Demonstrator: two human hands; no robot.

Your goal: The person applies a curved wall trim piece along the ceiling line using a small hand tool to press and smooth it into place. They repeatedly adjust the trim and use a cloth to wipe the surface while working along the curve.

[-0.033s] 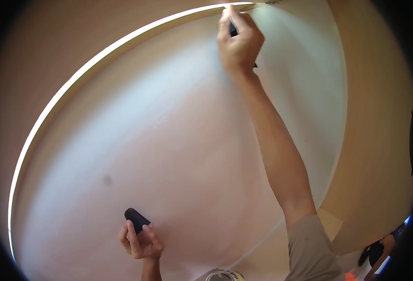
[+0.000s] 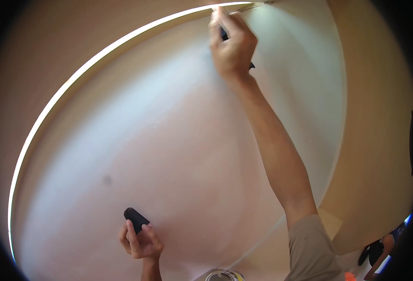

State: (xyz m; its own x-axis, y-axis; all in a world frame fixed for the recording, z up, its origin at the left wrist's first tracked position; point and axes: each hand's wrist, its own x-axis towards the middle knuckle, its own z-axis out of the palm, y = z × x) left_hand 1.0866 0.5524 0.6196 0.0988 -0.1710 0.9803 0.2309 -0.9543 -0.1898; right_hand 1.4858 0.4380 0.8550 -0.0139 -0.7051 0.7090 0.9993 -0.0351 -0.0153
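Note:
Low on the left, my left hand point(image 2: 141, 241) pinches a small black tapered block point(image 2: 136, 219) between thumb and fingers, against a pale pinkish wall point(image 2: 183, 159) behind it. At the top of the view my right hand point(image 2: 234, 44) is raised on a stretched arm. Its fingers are wrapped around a dark-handled tool point(image 2: 224, 34), mostly hidden by the fist; one dark end shows beside the wrist. The fingertips are at the bright light strip point(image 2: 82, 69) that curves along the wall's upper edge. What the tool's tip touches cannot be seen.
A tan panel point(image 2: 375, 131) bounds the wall on the right. Dark marks point(image 2: 262, 4) show by the strip's right end. Coiled pale cable or tape point(image 2: 224, 275) lies at the bottom. Another person's arm point(image 2: 382, 257) appears at lower right, near an orange thing point(image 2: 350, 277).
My right hand has shifted slightly left along the light strip with the dark-handled tool. My left hand and the black block have hardly moved.

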